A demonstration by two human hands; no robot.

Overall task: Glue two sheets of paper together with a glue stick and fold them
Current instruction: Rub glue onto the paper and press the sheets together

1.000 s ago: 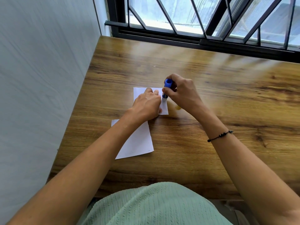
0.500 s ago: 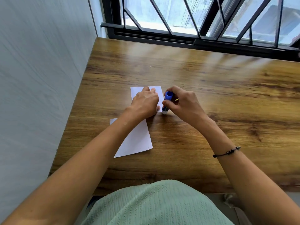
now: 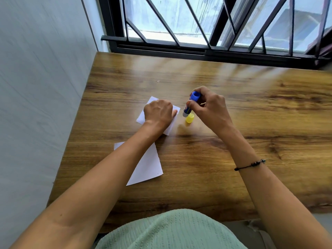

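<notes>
While the wooden table (image 3: 233, 159) carries everything, the nearer paper sheet (image 3: 147, 168) lies partly under the left forearm. The left hand (image 3: 158, 113) presses flat, fingers together, on the farther paper sheet (image 3: 141, 119). The right hand (image 3: 210, 108) clamps the tilted blue glue stick (image 3: 190, 105), just above the yellow cap (image 3: 189, 118).

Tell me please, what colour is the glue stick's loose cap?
Yellow cap, seen in the head view.

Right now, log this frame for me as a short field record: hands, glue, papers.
left hand: pressed flat on far paper
right hand: grip on glue stick, lifted off the paper
cap: yellow, on table, below the stick
near paper: partly under left forearm
fold: not yet done
</notes>
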